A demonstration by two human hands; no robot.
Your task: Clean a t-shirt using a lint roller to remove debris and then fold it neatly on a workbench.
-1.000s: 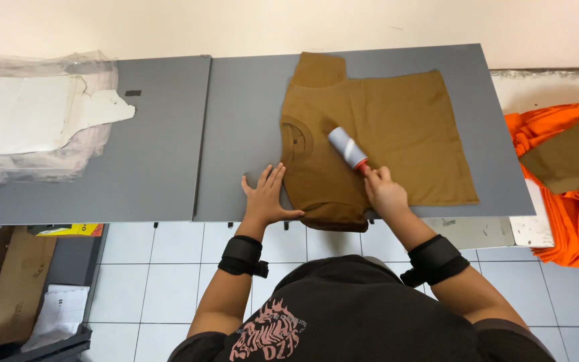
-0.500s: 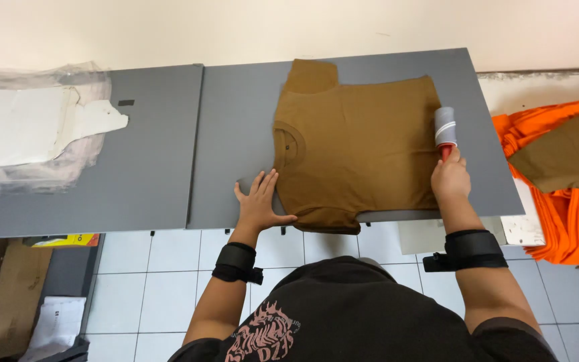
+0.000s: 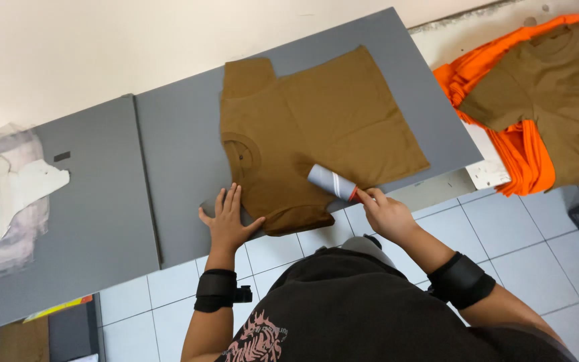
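We note a grey tabletop (image 3: 169, 194) made of two panels butted side by side. On the right panel lies a brown T-shirt (image 3: 316, 134), spread flat, its near sleeve hanging just over the front edge. To the right, off the tabletop, we see a heap of orange cloth (image 3: 524, 161) with a second brown shirt (image 3: 551, 100) lying on top of it. On the left panel a crumpled clear plastic bag (image 3: 1, 221) holds a white sheet (image 3: 1, 194); we cannot tell what the sheet is. Our left hand (image 3: 226, 224) rests palm down on the tabletop, fingers (image 3: 229, 198) spread, their tips touching the T-shirt's near edge. Our right hand (image 3: 387, 214) has its fingers closed around the red handle of a lint roller (image 3: 330, 182), whose white roll lies on the T-shirt's lower part, near the front edge of the tabletop.
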